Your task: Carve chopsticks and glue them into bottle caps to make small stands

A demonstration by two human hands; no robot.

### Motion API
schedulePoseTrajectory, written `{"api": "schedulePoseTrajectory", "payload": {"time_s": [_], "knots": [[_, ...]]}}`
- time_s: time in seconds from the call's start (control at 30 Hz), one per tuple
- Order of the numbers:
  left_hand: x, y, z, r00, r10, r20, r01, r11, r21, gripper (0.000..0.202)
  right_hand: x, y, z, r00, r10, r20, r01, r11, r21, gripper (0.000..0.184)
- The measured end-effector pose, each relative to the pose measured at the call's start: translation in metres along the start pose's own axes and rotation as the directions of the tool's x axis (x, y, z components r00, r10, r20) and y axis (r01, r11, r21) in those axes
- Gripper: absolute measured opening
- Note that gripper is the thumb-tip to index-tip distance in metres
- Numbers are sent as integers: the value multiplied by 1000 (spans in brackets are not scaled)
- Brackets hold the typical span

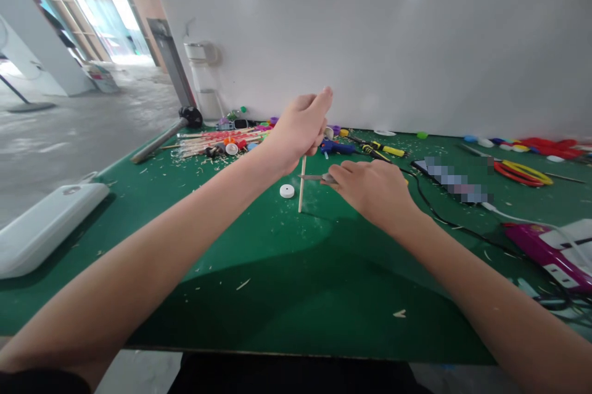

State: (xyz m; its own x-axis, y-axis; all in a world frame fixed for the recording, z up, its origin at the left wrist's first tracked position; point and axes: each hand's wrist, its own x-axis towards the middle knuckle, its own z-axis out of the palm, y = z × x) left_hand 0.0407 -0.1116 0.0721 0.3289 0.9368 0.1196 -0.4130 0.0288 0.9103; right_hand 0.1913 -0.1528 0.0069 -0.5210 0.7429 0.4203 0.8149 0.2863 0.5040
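Observation:
My left hand [303, 123] is closed round the top of a thin wooden stick [301, 193], which stands nearly upright with its lower end at the green table. A knife [314, 177] is in my right hand [370, 187], fingers wrapped round its handle. Its blade points left and meets the stick or lies right beside it; I cannot tell which. Just left of the stick sits a small white round cap [287, 191]. The stick's upper end is hidden inside my left fist.
Behind my hands lie a bundle of wrapped sticks [217, 141], a blue glue gun [337, 147] and a yellow screwdriver [391, 150]. At right are a phone [451, 181], scissors [522, 173] and a purple power strip [546, 249]. A hammer [166, 135] and white case [50, 227] lie left.

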Motion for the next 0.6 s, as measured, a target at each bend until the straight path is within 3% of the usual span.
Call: {"api": "schedulePoseTrajectory", "payload": {"time_s": [0.33, 0.6], "knots": [[-5, -1, 6, 997, 42, -64, -39, 998, 53, 34, 9, -15, -2, 999, -20, -26, 21, 998, 67, 34], [-2, 0, -2, 996, 91, -19, -87, 983, 159, 33, 1, 0, 2, 999, 15, 29, -16, 999, 38, 40]]}}
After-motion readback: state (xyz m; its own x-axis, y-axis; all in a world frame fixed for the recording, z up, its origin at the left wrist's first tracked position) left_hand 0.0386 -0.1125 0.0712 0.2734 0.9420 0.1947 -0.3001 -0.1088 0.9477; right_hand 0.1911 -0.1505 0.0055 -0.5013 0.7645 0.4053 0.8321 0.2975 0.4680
